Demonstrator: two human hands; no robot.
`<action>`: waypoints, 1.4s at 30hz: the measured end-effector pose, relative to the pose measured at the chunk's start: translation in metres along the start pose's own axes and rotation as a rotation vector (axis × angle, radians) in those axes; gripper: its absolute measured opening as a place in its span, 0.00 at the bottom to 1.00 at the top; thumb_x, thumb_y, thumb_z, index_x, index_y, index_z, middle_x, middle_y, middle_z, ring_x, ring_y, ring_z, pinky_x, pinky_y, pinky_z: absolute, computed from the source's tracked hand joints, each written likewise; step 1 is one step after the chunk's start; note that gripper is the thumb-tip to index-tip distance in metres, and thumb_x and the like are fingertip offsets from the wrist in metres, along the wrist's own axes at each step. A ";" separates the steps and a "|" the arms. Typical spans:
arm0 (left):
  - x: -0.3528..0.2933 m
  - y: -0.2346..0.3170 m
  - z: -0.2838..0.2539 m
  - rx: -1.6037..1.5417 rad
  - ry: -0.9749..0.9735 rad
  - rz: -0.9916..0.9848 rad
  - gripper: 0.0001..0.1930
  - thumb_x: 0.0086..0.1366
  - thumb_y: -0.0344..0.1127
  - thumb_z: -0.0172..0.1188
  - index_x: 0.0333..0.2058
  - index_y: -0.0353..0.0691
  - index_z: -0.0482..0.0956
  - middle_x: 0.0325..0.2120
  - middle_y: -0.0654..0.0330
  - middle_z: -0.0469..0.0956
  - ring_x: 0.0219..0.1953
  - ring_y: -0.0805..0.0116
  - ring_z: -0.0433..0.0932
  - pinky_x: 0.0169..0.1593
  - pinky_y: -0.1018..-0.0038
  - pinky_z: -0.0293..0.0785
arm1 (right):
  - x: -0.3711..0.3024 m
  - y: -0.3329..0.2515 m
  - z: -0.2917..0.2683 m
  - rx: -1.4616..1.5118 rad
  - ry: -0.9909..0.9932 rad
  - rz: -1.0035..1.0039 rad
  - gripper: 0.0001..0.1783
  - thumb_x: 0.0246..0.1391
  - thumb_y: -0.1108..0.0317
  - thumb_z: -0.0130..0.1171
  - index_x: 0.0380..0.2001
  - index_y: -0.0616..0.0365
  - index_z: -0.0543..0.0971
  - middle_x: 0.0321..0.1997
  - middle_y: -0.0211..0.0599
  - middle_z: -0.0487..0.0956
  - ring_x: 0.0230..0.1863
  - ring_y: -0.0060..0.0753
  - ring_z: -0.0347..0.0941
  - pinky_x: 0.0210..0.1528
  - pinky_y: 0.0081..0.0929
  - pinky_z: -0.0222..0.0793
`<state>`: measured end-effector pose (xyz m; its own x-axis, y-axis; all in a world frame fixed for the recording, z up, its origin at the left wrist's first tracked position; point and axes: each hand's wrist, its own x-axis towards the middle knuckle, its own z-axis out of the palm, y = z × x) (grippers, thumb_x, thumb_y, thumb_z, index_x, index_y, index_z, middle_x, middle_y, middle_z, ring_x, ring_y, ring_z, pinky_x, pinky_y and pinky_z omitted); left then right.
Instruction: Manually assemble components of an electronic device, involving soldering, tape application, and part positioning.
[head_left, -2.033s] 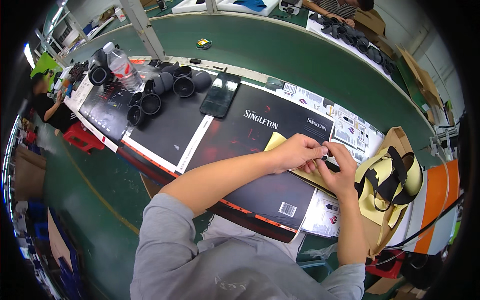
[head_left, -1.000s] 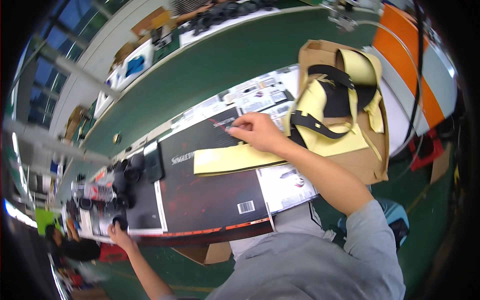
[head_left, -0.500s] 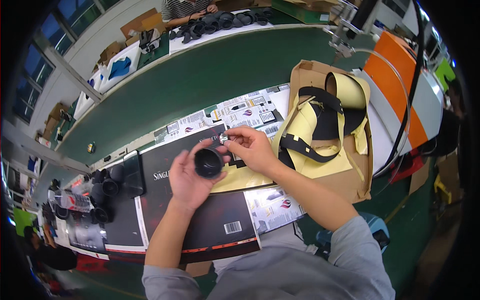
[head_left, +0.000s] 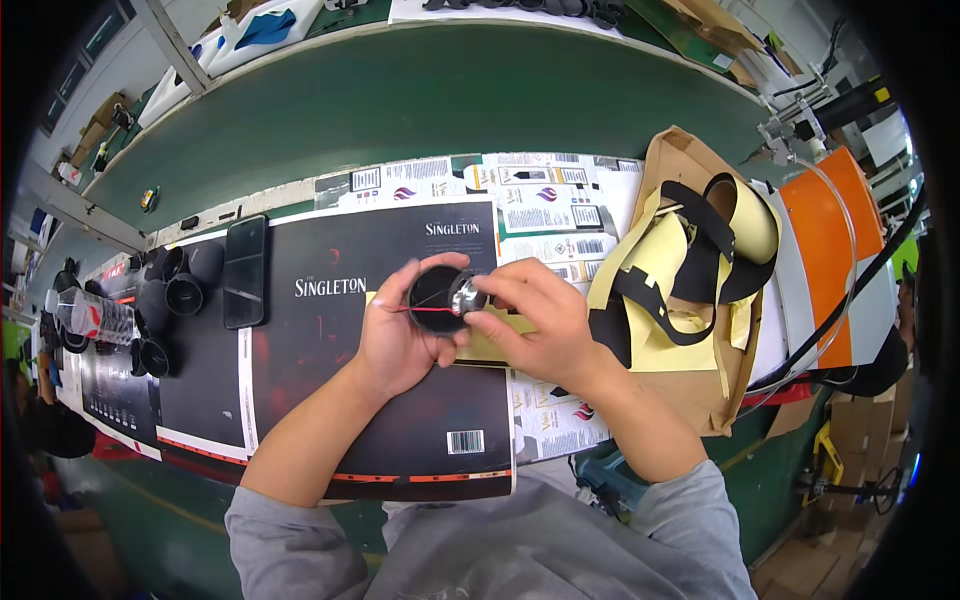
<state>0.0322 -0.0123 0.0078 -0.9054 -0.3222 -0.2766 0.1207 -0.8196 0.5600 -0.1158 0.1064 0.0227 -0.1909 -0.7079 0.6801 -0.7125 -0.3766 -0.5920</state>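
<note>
My left hand (head_left: 400, 345) was curled around a small round black speaker cone (head_left: 437, 298), fingers closed on its rim and thumb at its lower edge, holding it above the dark printed sheet (head_left: 330, 400) on the bench. A thin red wire (head_left: 415, 310) ran across the face of the cone. My right hand (head_left: 535, 320) met it from the right — thumb and forefinger pinched shut on the silvery part at the cone's right edge; what exactly lay between those fingertips could not be determined.

Under both hands lay a strip of yellow backing paper (head_left: 500, 345). To the right, an open cardboard tray (head_left: 740, 370) held tangled yellow paper and black strips (head_left: 700, 240). At the far left of the sheet stood more black cones (head_left: 180, 290), a dark phone (head_left: 245, 270) beside them, and a clear plastic bottle (head_left: 95, 315) — all well apart from my hands.
</note>
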 end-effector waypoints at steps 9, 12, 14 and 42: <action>-0.004 -0.001 0.009 0.125 0.046 0.028 0.24 0.73 0.50 0.34 0.52 0.40 0.71 0.31 0.60 0.76 0.21 0.73 0.72 0.17 0.79 0.62 | -0.004 0.001 0.007 -0.216 -0.048 -0.143 0.14 0.42 0.68 0.69 0.34 0.59 0.79 0.26 0.33 0.73 0.24 0.33 0.72 0.23 0.28 0.66; -0.003 -0.004 0.010 0.135 0.058 0.034 0.24 0.73 0.50 0.35 0.53 0.40 0.71 0.31 0.60 0.76 0.21 0.72 0.71 0.18 0.79 0.62 | -0.005 0.002 0.008 -0.229 -0.082 -0.110 0.14 0.43 0.67 0.68 0.34 0.59 0.79 0.25 0.32 0.71 0.24 0.32 0.71 0.23 0.27 0.66; -0.002 -0.004 0.007 0.139 0.040 0.032 0.23 0.73 0.49 0.36 0.53 0.40 0.70 0.30 0.61 0.75 0.21 0.72 0.70 0.18 0.79 0.63 | -0.006 0.000 0.008 -0.214 -0.090 -0.055 0.13 0.43 0.67 0.68 0.34 0.58 0.79 0.24 0.31 0.70 0.24 0.32 0.72 0.23 0.28 0.65; -0.008 0.002 0.027 0.538 0.148 0.021 0.31 0.72 0.56 0.43 0.60 0.35 0.62 0.38 0.53 0.78 0.24 0.72 0.78 0.25 0.77 0.76 | 0.002 0.024 0.003 0.730 -0.077 0.887 0.23 0.49 0.68 0.70 0.47 0.62 0.74 0.50 0.41 0.78 0.43 0.29 0.78 0.44 0.24 0.75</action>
<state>0.0287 0.0012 0.0323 -0.8337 -0.4303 -0.3460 -0.1222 -0.4672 0.8756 -0.1310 0.0939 0.0089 -0.3699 -0.9220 -0.1143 0.2175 0.0336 -0.9755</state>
